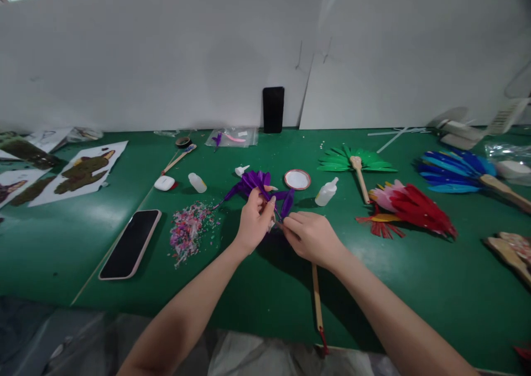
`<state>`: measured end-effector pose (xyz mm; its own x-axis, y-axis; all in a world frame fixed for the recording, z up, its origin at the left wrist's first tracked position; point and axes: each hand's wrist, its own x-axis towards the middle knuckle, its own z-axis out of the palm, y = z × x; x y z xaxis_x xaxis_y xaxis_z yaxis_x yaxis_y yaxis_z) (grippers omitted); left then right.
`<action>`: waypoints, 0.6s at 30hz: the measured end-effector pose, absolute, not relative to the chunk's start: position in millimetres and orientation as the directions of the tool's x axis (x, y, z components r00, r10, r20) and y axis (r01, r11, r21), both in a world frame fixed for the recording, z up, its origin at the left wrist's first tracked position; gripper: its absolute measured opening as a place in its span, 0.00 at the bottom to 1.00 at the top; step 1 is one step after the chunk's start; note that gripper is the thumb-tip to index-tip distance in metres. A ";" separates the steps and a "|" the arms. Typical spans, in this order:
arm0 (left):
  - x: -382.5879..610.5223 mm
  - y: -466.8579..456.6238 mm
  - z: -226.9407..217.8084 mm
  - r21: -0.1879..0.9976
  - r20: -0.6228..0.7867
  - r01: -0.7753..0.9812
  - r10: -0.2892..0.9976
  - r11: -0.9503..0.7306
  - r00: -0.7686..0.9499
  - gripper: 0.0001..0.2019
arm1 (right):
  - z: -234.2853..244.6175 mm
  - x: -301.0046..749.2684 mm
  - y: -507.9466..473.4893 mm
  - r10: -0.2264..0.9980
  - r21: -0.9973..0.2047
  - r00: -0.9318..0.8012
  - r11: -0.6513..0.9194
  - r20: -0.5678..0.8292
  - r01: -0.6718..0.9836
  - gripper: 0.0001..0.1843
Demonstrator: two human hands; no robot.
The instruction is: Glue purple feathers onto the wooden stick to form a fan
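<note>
A purple feather-like piece (251,183) with pointed petals sits over the middle of the table. My left hand (254,221) is closed on it, thumb and fingers pinched near its lower part. Close beside, my right hand (312,236) has its fingertips pressed together near the purple piece's lower end; what they pinch is too small to make out. Below the right hand, a wooden handle (317,298) with a red cord at its end runs toward the table's front edge; its upper part is hidden. A white squeeze bottle (327,192) and a round white lid (297,179) stand just behind the hands.
Colourful shreds (188,231) and a phone (131,245) lie to the left, near another small bottle (197,182). Green (350,159), red (418,205) and blue (450,170) feathered pieces lie to the right. A dark phone (273,110) leans against the back panel.
</note>
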<state>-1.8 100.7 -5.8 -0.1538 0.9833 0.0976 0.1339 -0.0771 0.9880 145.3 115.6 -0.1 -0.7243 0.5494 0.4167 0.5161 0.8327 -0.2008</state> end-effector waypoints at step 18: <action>-23.7 116.0 -2.3 0.995 0.064 -0.061 0.986 -0.074 -0.152 0.13 | -7.9 145.8 118.1 0.813 -0.610 -0.496 0.566 0.304 0.555 0.12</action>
